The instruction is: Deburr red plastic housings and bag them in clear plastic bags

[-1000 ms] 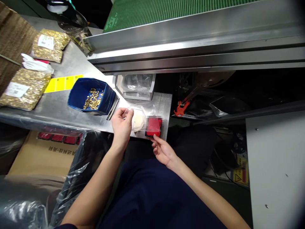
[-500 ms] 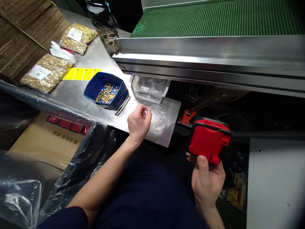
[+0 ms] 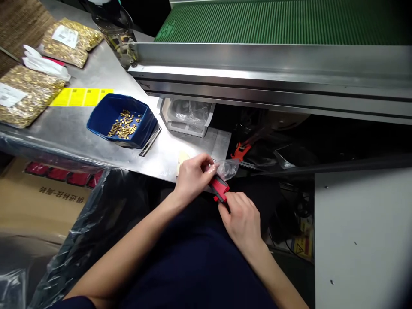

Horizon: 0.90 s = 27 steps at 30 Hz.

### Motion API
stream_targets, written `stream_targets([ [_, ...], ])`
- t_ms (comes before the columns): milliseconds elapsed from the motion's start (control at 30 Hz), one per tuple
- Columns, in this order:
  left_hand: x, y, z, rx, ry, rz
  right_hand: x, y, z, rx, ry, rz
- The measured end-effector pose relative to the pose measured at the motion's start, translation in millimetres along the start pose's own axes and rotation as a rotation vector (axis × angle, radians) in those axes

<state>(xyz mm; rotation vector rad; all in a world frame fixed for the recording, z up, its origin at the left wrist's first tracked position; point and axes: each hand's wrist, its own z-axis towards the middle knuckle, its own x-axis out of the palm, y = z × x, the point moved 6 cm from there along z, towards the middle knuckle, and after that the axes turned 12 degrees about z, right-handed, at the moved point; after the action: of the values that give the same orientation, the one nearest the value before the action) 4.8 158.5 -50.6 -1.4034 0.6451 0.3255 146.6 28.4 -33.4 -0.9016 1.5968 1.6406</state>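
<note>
My left hand (image 3: pixel 195 176) is closed in a pinch over the metal table's front edge, at a clear plastic bag (image 3: pixel 228 168) that sticks out past its fingertips. My right hand (image 3: pixel 241 214) grips a small red and black plastic case (image 3: pixel 220 188), seen edge-on, by its lower end. The upper end of the case meets the left fingertips and the bag; whether it is inside the bag I cannot tell. A blue bin (image 3: pixel 146 124) with small brass-coloured pieces (image 3: pixel 124 125) stands left of the hands. Beside the bin lies a thin metal tool (image 3: pixel 150 141).
A white tray (image 3: pixel 186 126) with clear plastic sits under the metal rail of a green ribbed conveyor (image 3: pixel 273 23). Bags of brass pieces (image 3: pixel 30 92), yellow labels (image 3: pixel 82 97) and a bottle (image 3: pixel 117 36) are on the table (image 3: pixel 64 137). A carton (image 3: pixel 48 201) stands lower left.
My right hand has brought the red and black case leftward to my left hand and turned it edge-on. The clear bag has left the table top and is now at the left fingertips. The view has shifted right.
</note>
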Motion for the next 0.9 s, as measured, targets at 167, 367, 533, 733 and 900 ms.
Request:
stream_targets([
  [167,9.1,-18,-13,0.149,-0.06,0.186,-10,-16,-9,0.221,-0.219,0.125],
  [367,27.0,-21,-21,0.315,0.033,0.465,-11,-34,-22,0.49,-0.39,0.412],
  [533,38.0,-29,-39,0.39,0.017,0.404,-4,-37,-20,0.491,-0.35,0.436],
  [733,41.0,-46,-62,0.593,-0.047,0.227,3,-40,-11,0.46,-0.065,0.311],
  [900,45.4,-38,-69,0.468,0.041,0.221,0,-53,-5,0.563,-0.051,0.533],
])
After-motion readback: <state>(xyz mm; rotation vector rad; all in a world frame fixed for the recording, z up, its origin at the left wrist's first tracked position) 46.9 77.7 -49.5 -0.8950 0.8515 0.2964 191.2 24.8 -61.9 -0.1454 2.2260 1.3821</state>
